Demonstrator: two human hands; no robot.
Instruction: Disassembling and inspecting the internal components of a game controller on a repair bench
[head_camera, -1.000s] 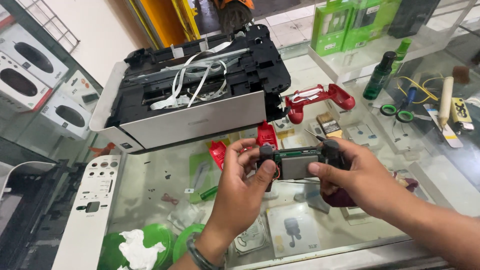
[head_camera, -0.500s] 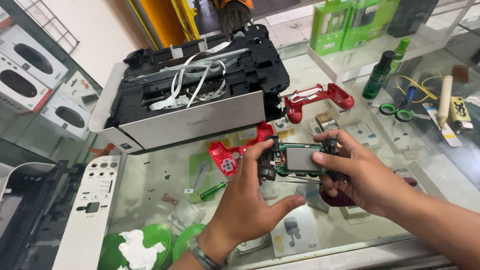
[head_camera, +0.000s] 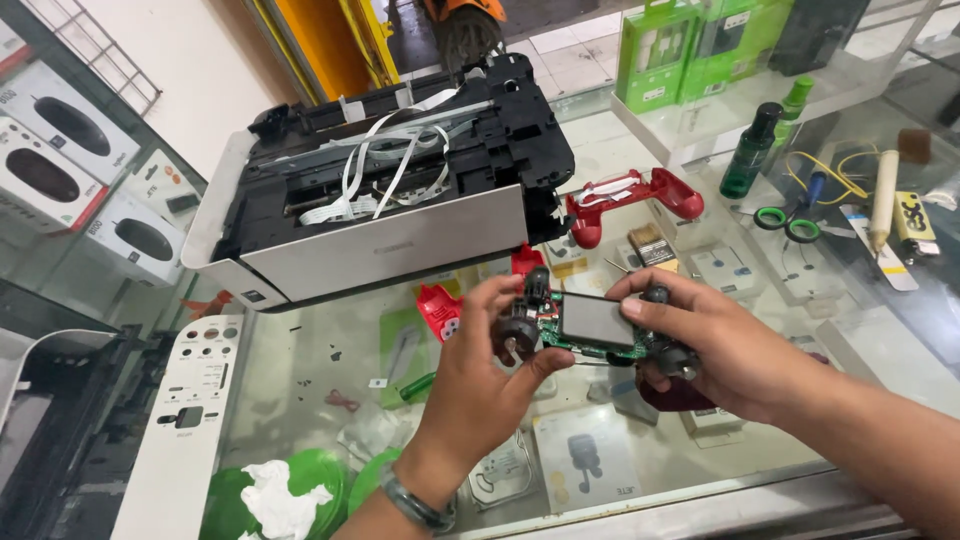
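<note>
Both hands hold a bare game controller board (head_camera: 590, 328), a green circuit board with a grey pad in the middle and black thumbsticks at each end, above the glass counter (head_camera: 300, 380). My left hand (head_camera: 485, 385) grips its left end near the black thumbstick. My right hand (head_camera: 720, 350) grips its right end, thumb on top. A red front shell piece (head_camera: 440, 308) lies on the glass just behind the board. The red back shell (head_camera: 635, 200) rests farther back beside an opened printer (head_camera: 380, 200).
A white printer control panel (head_camera: 185, 420) lies at the left. Green-handled scissors (head_camera: 785, 222), a dark bottle (head_camera: 748, 150), a wooden-handled tool (head_camera: 882, 200) and green boxes (head_camera: 700, 45) sit at the right. Green lids with tissue (head_camera: 275, 495) are near the front edge.
Both hands have lifted and tilted the board slightly towards me. My left hand's fingers moved from spread under the board to gripping its left end.
</note>
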